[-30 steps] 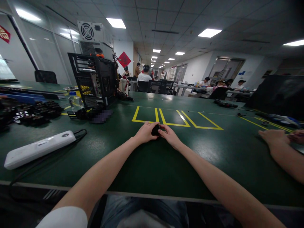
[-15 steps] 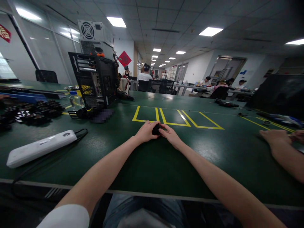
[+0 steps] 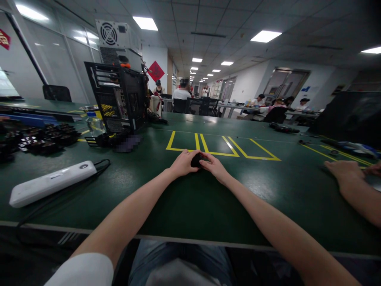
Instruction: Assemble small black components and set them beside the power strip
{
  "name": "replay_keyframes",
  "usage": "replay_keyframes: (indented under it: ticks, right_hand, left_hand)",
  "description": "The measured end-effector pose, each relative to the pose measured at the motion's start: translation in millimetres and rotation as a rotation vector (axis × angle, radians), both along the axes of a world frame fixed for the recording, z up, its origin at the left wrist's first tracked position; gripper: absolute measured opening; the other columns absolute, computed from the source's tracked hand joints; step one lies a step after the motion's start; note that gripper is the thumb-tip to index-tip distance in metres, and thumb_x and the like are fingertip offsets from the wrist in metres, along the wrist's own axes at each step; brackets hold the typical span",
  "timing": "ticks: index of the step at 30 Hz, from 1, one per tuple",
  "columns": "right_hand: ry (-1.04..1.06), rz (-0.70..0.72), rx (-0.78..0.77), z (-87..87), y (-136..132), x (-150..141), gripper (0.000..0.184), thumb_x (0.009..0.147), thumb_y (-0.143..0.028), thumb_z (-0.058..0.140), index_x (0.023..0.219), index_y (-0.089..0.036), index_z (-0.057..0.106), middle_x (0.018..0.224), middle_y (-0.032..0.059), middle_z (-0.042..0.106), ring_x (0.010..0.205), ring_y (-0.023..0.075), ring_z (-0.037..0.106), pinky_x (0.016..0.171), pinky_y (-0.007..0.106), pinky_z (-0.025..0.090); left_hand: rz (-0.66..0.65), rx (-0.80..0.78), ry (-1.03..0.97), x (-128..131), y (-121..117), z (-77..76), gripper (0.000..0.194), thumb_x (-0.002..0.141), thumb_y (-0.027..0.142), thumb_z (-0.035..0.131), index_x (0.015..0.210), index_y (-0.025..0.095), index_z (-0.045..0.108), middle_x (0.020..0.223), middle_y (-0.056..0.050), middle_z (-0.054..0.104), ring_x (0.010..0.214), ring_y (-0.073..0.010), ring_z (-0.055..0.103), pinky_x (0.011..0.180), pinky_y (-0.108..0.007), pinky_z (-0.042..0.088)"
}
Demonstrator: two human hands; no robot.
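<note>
Between my two hands is a small black rounded object [image 3: 195, 160], its exact kind too small and covered to make out. My left hand [image 3: 183, 163] grips it from the left, fingers over the far side and thumb on the near side. From the right, my right hand [image 3: 213, 166] closes on the same object with thumb and fingertips. Both hands are low over the green tabletop [image 3: 190, 206], just short of the yellow tape outlines [image 3: 205, 151]. My fingers hide much of the object.
At left lie a white power strip [image 3: 53, 183] with its cable and a pile of black parts [image 3: 50, 139]. Behind them stands an open computer case [image 3: 119, 95] with a power supply [image 3: 117, 39] on top. Another person's hand [image 3: 347, 171] rests at right.
The view has shifted slightly. Both hands stay around the black object with almost no visible movement.
</note>
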State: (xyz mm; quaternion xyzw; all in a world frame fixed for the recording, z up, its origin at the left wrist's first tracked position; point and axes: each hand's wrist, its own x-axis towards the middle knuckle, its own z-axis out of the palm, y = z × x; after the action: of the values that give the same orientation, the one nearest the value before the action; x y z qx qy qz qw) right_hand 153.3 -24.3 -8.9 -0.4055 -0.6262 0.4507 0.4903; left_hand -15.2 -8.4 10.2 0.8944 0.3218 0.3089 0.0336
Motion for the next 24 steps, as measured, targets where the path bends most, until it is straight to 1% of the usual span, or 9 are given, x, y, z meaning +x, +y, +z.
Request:
replay_keyframes:
  ticks: [3,6,12,14,17,19,24]
  right_hand:
    - [0.013,0.029,0.032,-0.1,-0.4,0.1,0.038,0.065,-0.028,0.062,0.101,-0.022,0.049,0.108,0.0044,0.051,0.092,0.016,0.055,0.087,0.037,0.041]
    - [0.028,0.015,0.059,-0.2,-2.5,-1.4,0.038,0.062,-0.024,0.065,0.096,-0.022,0.049,0.104,0.0031,0.052,0.093,0.015,0.055,0.089,0.036,0.04]
    - [0.047,-0.021,0.002,0.1,-5.2,-3.6,0.026,0.068,-0.032,0.059,0.091,-0.024,0.05,0.102,0.0009,0.052,0.082,0.0123,0.056,0.078,0.034,0.046]
    - [0.048,-0.026,0.004,-0.2,-4.3,-3.2,0.029,0.066,-0.031,0.06,0.092,-0.024,0.05,0.103,0.0012,0.052,0.082,0.0121,0.056,0.077,0.033,0.046]
    - [0.048,-0.015,-0.011,-1.2,-1.9,-1.8,0.036,0.066,-0.03,0.061,0.1,-0.024,0.049,0.108,0.0033,0.05,0.086,0.0137,0.056,0.078,0.034,0.046]
    - [0.04,0.002,-0.018,-1.9,-0.3,-0.5,0.038,0.066,-0.03,0.06,0.102,-0.024,0.049,0.11,0.0043,0.05,0.088,0.0148,0.055,0.08,0.035,0.045]
    - [0.042,0.028,0.059,-2.6,0.5,1.2,0.036,0.063,-0.025,0.064,0.096,-0.022,0.05,0.101,0.0024,0.053,0.095,0.0147,0.053,0.088,0.035,0.04]
  left_hand:
    - [0.002,0.002,0.003,0.1,-0.4,0.2,0.062,0.064,0.029,0.061,0.119,0.019,0.035,0.11,-0.006,0.052,0.093,-0.0229,0.045,0.08,-0.037,0.038]
    - [-0.002,0.007,0.007,0.4,-0.1,-0.4,0.06,0.064,0.029,0.06,0.119,0.019,0.036,0.109,-0.006,0.053,0.093,-0.023,0.045,0.08,-0.037,0.038]
    - [-0.004,0.021,0.006,1.2,1.6,-2.0,0.061,0.065,0.03,0.06,0.119,0.019,0.035,0.11,-0.006,0.053,0.093,-0.0227,0.045,0.081,-0.036,0.038]
    - [-0.005,0.024,0.006,1.4,1.7,-1.8,0.061,0.064,0.03,0.06,0.119,0.019,0.035,0.109,-0.006,0.053,0.091,-0.0225,0.045,0.08,-0.036,0.038]
    - [-0.003,0.016,0.011,1.2,1.5,-1.4,0.061,0.065,0.03,0.06,0.119,0.02,0.035,0.108,-0.005,0.054,0.09,-0.0224,0.045,0.078,-0.036,0.038]
    - [-0.001,0.013,0.01,0.9,1.3,-1.3,0.06,0.065,0.03,0.06,0.119,0.02,0.035,0.107,-0.005,0.054,0.09,-0.0225,0.045,0.078,-0.036,0.038]
    - [-0.003,0.015,0.004,0.6,1.5,-1.6,0.06,0.065,0.029,0.06,0.119,0.02,0.035,0.109,-0.006,0.053,0.091,-0.0226,0.045,0.079,-0.036,0.038]
